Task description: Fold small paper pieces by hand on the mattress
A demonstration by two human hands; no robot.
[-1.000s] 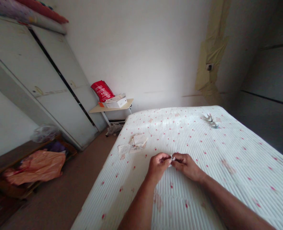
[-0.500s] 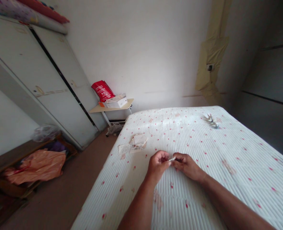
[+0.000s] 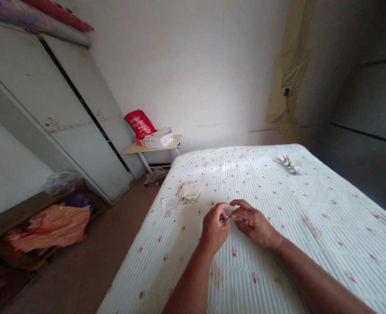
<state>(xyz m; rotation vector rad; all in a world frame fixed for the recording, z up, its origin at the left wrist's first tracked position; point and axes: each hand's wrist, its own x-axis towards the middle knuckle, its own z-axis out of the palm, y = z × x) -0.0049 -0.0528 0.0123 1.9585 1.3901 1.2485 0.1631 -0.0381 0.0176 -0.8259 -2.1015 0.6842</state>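
Observation:
Over the bed, my left hand [image 3: 213, 226] is closed, thumb and fingers pinching one end of a small folded strip of paper [image 3: 228, 218]. The other end runs into the fingers of my right hand [image 3: 255, 226], which are bent around it with the index finger lifted. Most of the strip is hidden by the fingers. To the left of my hands, a loose pile of printed paper slips [image 3: 189, 192] lies on the bedspread. Farther off to the right rests a row of small folded pale pieces [image 3: 288, 165], seemingly joined together.
A white ribbed bedspread with red dots [image 3: 261, 274] covers the bed. Beyond its far left corner stands a small table [image 3: 132, 149] with a red bag [image 3: 140, 124] and a white box [image 3: 160, 139]. Cabinets [image 3: 72, 113] and a low shelf with orange plastic [image 3: 54, 226] are left.
My right hand's fingers have spread and its index finger has lifted off the strip. The strip now sits lower between the fingers and shows less. The slips and folded pieces stay put.

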